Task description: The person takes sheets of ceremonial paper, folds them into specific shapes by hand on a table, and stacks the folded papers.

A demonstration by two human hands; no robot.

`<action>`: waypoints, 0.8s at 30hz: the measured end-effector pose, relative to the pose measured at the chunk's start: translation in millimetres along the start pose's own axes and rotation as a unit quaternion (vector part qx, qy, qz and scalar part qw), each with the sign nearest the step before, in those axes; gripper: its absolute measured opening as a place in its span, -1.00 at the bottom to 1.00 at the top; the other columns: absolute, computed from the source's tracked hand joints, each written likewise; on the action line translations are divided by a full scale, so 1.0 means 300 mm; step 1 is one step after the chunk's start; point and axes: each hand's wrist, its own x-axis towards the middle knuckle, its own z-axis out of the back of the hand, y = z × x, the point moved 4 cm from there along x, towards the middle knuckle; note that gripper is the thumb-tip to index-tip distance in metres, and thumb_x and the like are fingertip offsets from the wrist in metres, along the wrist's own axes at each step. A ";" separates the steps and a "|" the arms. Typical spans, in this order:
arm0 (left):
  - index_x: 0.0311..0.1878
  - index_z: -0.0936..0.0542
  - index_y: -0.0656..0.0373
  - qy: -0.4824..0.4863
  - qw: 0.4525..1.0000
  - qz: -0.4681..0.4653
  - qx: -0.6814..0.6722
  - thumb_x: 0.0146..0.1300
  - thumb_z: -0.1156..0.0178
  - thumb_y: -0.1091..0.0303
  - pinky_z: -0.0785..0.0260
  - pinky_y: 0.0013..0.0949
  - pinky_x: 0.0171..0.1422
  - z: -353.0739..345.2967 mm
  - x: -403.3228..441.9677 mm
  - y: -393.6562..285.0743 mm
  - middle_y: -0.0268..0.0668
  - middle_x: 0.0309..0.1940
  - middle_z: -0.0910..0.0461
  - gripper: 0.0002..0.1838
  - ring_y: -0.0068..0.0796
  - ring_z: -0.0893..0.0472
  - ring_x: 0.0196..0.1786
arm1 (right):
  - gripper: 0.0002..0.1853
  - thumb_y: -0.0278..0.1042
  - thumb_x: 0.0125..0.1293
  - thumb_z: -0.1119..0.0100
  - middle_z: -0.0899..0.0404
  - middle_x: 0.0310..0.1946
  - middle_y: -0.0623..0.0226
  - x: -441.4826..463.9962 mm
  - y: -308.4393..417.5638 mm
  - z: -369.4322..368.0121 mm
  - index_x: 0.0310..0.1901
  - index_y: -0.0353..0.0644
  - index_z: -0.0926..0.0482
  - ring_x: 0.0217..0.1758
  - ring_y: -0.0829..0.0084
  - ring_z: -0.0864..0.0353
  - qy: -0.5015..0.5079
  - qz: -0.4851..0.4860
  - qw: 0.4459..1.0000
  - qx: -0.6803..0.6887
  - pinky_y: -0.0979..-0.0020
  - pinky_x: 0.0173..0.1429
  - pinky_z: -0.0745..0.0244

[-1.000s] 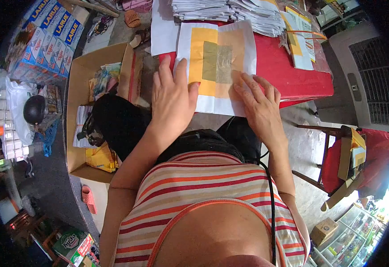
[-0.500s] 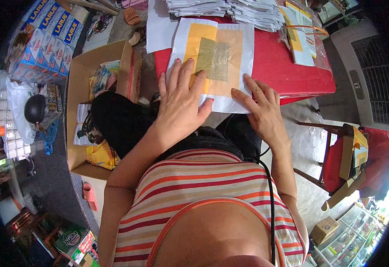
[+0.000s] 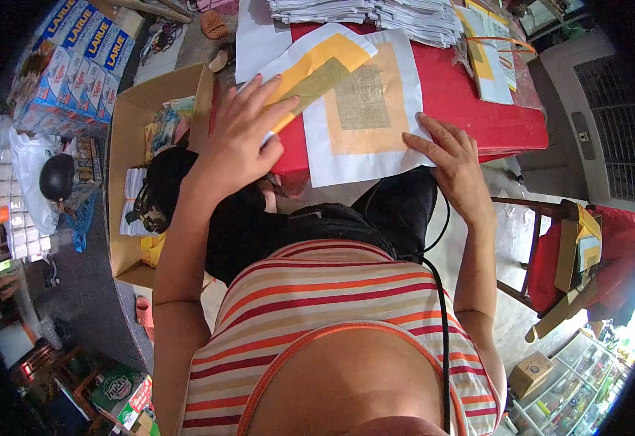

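At the red worktop's (image 3: 492, 112) near-left corner, the left hand (image 3: 239, 149) spreads its fingers over a yellow-and-white paper rectangle (image 3: 317, 62), grip unclear. The white-and-peach paper sheet (image 3: 364, 102), overhanging the near edge, could crease if the right hand (image 3: 454, 161), fingers parted, pushes down.

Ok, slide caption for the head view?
Left hand on the yellow-banded paper, right hand at the edge of the tan-panelled sheet.

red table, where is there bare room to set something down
Main patch: red table right of the tan sheet, from the bundle to the near edge. A narrow sliver shows between the tan sheet and the yellow sheet. Crowded: the far side, under the stack.
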 end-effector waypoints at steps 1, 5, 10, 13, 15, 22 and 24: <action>0.33 -0.52 0.07 -0.011 1.000 0.005 0.028 0.16 -0.20 0.44 0.03 0.13 0.64 0.004 -0.004 0.007 -0.10 0.48 -0.29 -0.41 -0.01 -0.20 0.57 | -0.38 -0.63 0.08 -0.23 -0.47 0.37 0.33 0.002 -0.004 0.010 0.20 0.16 -0.64 0.35 0.16 -0.44 0.010 -0.003 1.000 0.006 0.13 0.38 -0.30; 0.28 -0.52 0.19 -0.020 0.999 -0.034 0.011 0.14 -0.38 0.28 0.01 0.17 0.61 0.014 0.006 -0.079 -0.02 0.44 -0.31 -0.40 0.01 -0.22 0.56 | -0.39 -0.64 0.09 -0.22 -0.46 0.38 0.35 0.003 -0.013 0.017 0.20 0.14 -0.64 0.39 0.17 -0.40 0.013 0.011 1.000 -0.003 0.12 0.42 -0.27; 0.17 -0.51 0.22 0.028 0.985 -0.142 -0.091 0.13 -0.44 0.09 -0.09 -0.01 0.59 -0.080 0.041 -0.309 -0.10 0.28 -0.44 -0.39 -0.11 -0.34 0.47 | -0.44 -0.60 0.11 -0.24 -0.48 0.36 0.35 0.010 -0.028 0.020 0.17 0.11 -0.65 0.40 0.17 -0.38 0.019 0.005 0.999 0.037 0.11 0.44 -0.26; 0.13 -0.57 0.18 0.000 0.990 -0.124 -0.060 0.18 -0.39 0.34 -0.25 -0.07 0.47 -0.122 0.045 -0.299 -0.15 0.22 -0.52 -0.56 -0.15 -0.48 0.34 | -0.61 -0.51 0.19 -0.26 -0.52 0.32 0.31 0.012 -0.063 0.016 0.08 -0.01 -0.68 0.37 0.16 -0.41 0.003 0.004 0.996 0.089 0.11 0.43 -0.26; 0.07 -0.59 0.18 -0.022 0.989 -0.086 -0.122 0.20 -0.35 0.41 -0.31 -0.10 0.38 -0.116 0.040 -0.270 -0.16 0.12 -0.58 -0.65 -0.17 -0.54 0.25 | -0.72 -0.45 0.25 -0.27 -0.55 0.28 0.29 0.017 -0.085 0.011 0.00 -0.10 -0.69 0.35 0.16 -0.43 -0.012 0.005 0.992 0.124 0.13 0.42 -0.26; 0.05 -0.62 0.20 -0.118 0.947 0.134 -0.269 0.27 -0.28 0.46 -0.42 -0.11 0.17 -0.068 0.051 -0.189 -0.13 -0.06 -0.65 -0.72 -0.13 -0.63 0.03 | -0.76 -0.29 0.37 -0.27 -0.60 -0.15 0.14 0.062 -0.136 -0.019 -0.31 -0.34 -0.59 0.01 0.15 -0.51 -0.033 -0.092 0.970 0.225 0.17 0.18 -0.35; 0.14 -0.58 0.18 -0.191 0.978 0.073 -0.026 0.25 -0.29 0.47 -0.36 -0.09 0.26 -0.020 0.067 -0.240 -0.12 0.07 -0.59 -0.63 -0.12 -0.56 0.17 | -0.75 -0.29 0.37 -0.26 -0.60 -0.15 0.15 0.080 -0.134 -0.019 -0.30 -0.36 -0.58 0.00 0.15 -0.50 -0.030 -0.089 0.977 0.190 0.18 0.17 -0.35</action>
